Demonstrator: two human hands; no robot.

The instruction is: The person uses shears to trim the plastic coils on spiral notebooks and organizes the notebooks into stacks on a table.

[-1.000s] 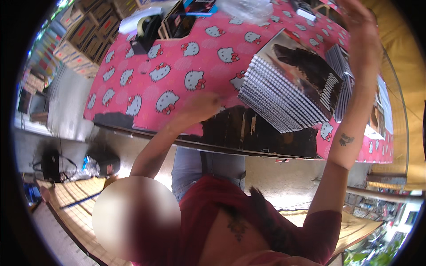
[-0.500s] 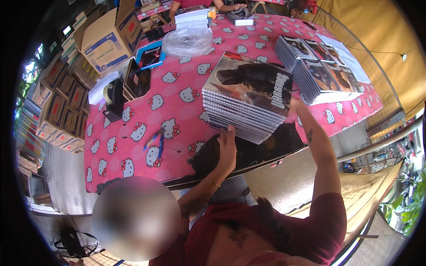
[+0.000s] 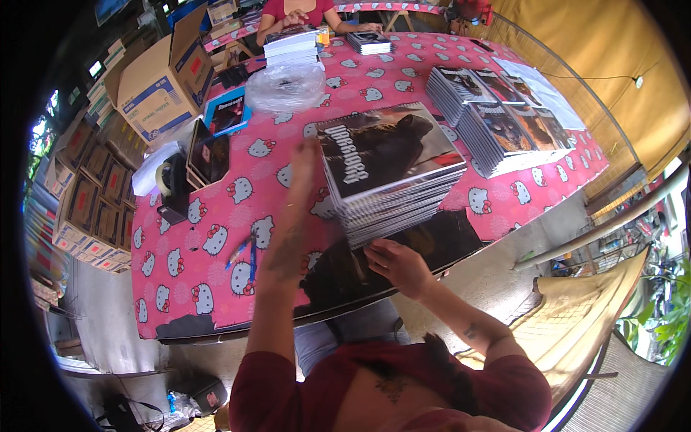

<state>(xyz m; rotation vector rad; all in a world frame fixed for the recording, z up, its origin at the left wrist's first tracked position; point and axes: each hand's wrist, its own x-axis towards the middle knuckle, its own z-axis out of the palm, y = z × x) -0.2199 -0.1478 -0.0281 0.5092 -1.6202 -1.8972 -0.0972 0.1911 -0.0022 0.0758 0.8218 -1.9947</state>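
A tall stack of spiral-bound notebooks (image 3: 403, 205) stands in front of me near the table's front edge. Its top cover shows a dark animal picture, and the wire binding runs along the far side. My left hand (image 3: 306, 160) is beside the stack's left side, blurred by motion, so its fingers cannot be read. Down at the stack's near lower edge, my right hand (image 3: 397, 266) touches the bottom notebooks with fingers stretched out and slightly bent.
More notebook stacks (image 3: 515, 137) stand at the right. To the left are a tape dispenser (image 3: 173, 189), pens (image 3: 252, 259), a dark box (image 3: 209, 155) and an open carton (image 3: 162, 90). Clear plastic (image 3: 286, 88) lies farther back. Across the table sits another person (image 3: 299, 14).
The notebook stack has been turned roughly half around, its binding going from the near side to the far side. My left hand moved up to its left side; my right came to its front.
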